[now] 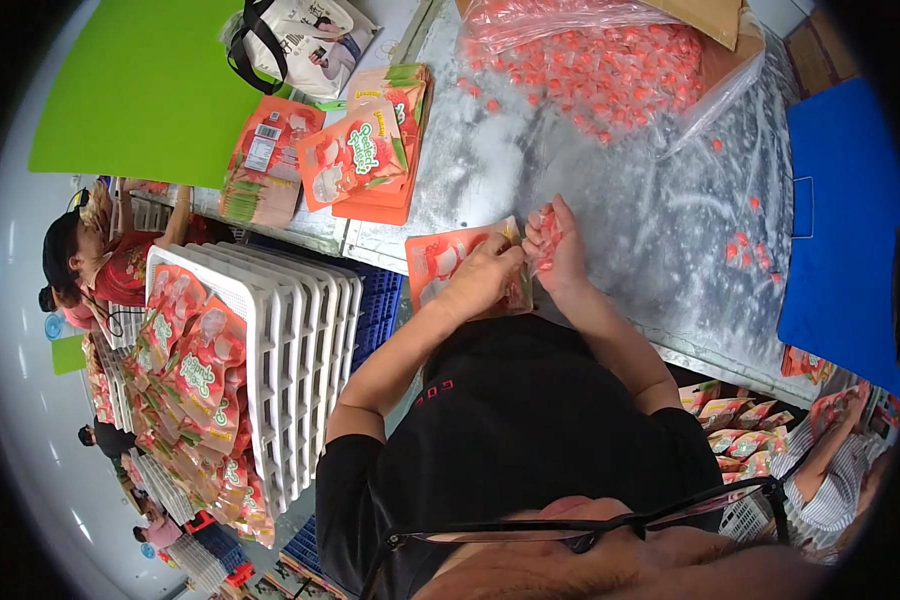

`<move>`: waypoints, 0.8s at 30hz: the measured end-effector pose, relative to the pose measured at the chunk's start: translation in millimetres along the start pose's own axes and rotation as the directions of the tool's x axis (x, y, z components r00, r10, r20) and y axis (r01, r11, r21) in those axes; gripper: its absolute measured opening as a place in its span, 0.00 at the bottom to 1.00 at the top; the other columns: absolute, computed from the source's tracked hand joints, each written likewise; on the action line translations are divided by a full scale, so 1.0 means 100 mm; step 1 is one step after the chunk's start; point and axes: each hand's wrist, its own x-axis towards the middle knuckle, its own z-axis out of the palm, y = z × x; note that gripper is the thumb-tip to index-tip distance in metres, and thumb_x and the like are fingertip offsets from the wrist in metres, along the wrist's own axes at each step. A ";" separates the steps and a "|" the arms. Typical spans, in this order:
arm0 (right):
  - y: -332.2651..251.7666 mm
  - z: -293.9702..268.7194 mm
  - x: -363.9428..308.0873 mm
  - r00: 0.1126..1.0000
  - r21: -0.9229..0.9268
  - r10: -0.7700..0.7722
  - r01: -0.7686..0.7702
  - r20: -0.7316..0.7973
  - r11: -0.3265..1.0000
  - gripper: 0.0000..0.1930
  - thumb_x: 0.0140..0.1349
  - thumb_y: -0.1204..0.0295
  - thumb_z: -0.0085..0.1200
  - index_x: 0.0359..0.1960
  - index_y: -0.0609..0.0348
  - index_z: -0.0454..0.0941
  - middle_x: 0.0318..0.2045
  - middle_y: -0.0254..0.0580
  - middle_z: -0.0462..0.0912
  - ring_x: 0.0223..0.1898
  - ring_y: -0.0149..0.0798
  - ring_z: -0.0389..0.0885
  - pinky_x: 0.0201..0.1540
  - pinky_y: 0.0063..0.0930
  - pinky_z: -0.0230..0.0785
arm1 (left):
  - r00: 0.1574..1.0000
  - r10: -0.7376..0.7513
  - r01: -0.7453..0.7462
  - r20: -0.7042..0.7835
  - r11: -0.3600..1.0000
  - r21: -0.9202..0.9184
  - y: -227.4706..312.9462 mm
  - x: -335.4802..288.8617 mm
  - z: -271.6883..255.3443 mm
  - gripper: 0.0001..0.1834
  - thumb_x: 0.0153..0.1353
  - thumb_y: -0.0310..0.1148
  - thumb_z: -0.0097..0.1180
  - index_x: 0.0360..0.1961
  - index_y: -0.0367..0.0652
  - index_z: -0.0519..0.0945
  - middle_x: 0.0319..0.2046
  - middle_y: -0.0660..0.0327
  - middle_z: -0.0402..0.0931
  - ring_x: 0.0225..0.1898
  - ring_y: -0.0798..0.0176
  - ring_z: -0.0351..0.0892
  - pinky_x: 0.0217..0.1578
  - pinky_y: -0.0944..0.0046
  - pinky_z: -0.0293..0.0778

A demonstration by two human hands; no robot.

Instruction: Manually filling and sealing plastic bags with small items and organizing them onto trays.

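My left hand (482,278) is closed on a red and white pouch (432,262) at the near edge of the metal table (470,170). The pouch lies partly under my fingers, its top edge toward my right hand. Close beside it, my right hand (562,252) is curled round several small red candies (546,236) in clear wrappers. The two hands nearly meet at the pouch's opening. Whether anything is inside the pouch I cannot tell.
At the far side, a lined carton (735,20) spills a heap of wrapped red candies (610,75). Loose candies (738,248) lie right. Flat pouches (355,155) and a tote bag (310,50) sit left. White crates (310,370) with filled pouches stand left; co-workers are both sides.
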 end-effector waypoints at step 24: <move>-0.64 0.68 -0.45 0.817 -0.776 0.107 0.486 0.566 0.401 0.11 0.72 0.69 0.47 0.50 0.60 0.74 0.43 0.39 0.75 0.48 0.33 0.74 0.54 0.30 0.66 | 0.953 -0.081 -0.010 -0.294 0.956 -0.294 0.42 -0.02 -0.71 0.05 0.64 0.20 0.56 0.41 0.39 0.76 0.53 0.53 0.69 0.52 0.53 0.75 0.52 0.60 0.73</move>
